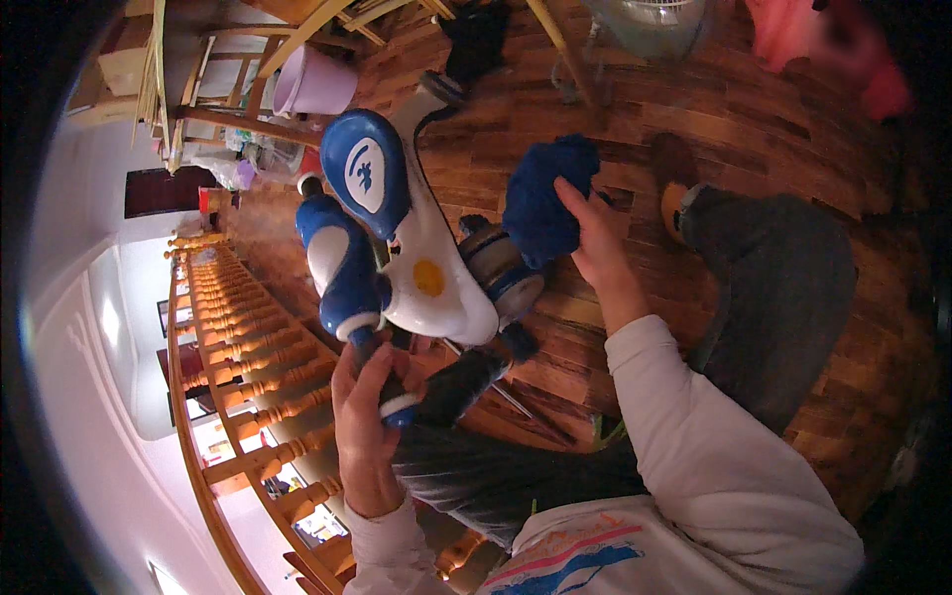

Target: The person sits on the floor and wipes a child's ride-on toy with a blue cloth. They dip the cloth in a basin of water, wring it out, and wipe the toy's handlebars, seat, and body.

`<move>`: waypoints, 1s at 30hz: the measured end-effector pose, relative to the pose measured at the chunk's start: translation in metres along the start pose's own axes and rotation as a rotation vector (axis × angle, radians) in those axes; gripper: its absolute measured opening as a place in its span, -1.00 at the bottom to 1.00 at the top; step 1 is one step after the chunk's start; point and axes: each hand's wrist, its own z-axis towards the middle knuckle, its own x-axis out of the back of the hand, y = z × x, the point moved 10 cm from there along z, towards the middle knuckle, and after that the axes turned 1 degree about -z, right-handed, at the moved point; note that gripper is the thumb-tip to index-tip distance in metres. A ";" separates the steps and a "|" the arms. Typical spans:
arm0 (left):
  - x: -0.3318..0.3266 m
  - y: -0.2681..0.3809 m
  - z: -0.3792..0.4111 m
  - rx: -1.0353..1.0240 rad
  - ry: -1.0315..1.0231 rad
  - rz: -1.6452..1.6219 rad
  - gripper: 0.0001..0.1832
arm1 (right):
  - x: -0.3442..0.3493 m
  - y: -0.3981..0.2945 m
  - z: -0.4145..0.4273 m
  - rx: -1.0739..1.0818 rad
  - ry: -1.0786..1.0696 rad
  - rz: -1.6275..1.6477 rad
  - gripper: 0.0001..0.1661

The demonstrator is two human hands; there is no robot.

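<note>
My left hand [361, 416] is wrapped around the dark grip [390, 390] of a blue and white plastic child's ride-on toy [431, 238]. The toy is tilted, its white body bearing a yellow-orange round spot. A blue rounded part [364, 160] with a white emblem sits along one side. Beside it is a blue and white bulging section [338, 260], joined to the grip. A grey and dark wheel-like part [506, 271] shows behind the white body. My right hand [599, 242] pinches a bunched dark blue cloth [550, 201], just right of the toy.
A wooden baluster railing [260, 394] runs along the left. Wooden chair or table legs [249, 123] and a lilac bucket [316, 82] stand on the wood-look floor [550, 97]. At the top right are a greyish tub [654, 26] and a pinkish-red item [788, 33].
</note>
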 end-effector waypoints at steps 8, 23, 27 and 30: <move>0.029 -0.029 -0.057 0.065 0.100 0.016 -0.62 | -0.028 0.050 -0.021 -0.278 0.008 0.051 -0.38; 0.041 -0.049 -0.074 0.249 0.099 0.200 -0.49 | -0.054 0.160 0.005 0.090 -0.048 -1.089 -0.25; 0.029 -0.057 -0.093 0.279 0.023 0.046 -0.54 | -0.069 0.138 0.062 0.190 0.034 -1.085 -0.26; 0.037 -0.070 -0.093 0.290 0.062 0.040 -0.43 | -0.077 0.125 0.067 0.207 0.077 -1.150 -0.27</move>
